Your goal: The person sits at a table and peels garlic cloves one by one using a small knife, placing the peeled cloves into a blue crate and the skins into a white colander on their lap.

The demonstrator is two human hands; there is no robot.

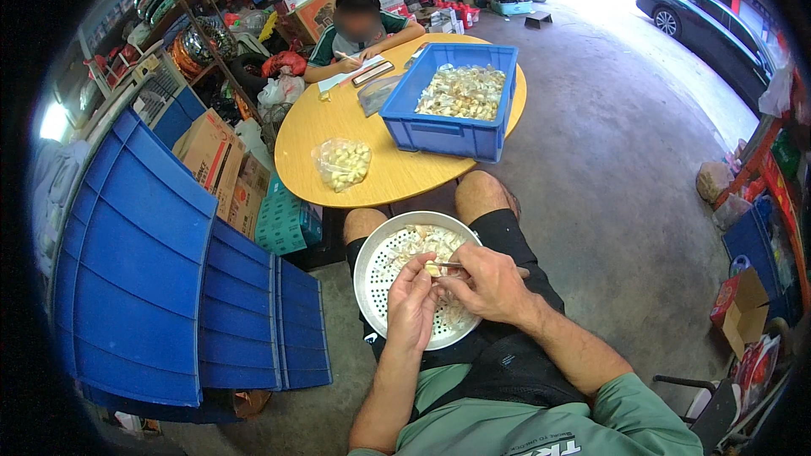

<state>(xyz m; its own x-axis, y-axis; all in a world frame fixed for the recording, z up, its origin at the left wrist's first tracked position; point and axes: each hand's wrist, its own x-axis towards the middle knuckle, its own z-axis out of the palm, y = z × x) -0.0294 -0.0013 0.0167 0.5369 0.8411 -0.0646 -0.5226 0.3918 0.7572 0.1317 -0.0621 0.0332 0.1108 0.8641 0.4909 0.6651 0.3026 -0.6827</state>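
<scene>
A round perforated metal pan (378,268) rests on my lap and holds several pale garlic cloves (422,241). Above the pan, my left hand (411,300) pinches one clove (433,269) between its fingertips. My right hand (484,281) grips a small knife (449,264) whose blade touches that clove. Both forearms come in from the lower edge, over my green shirt and black shorts.
A round yellow table (308,139) in front carries a blue crate (445,135) of peeled cloves and a clear bag of cloves (341,163). A seated person (359,29) writes at its far side. Stacked blue bins (160,287) and cardboard boxes (215,160) stand left; a car (714,21) is parked far right.
</scene>
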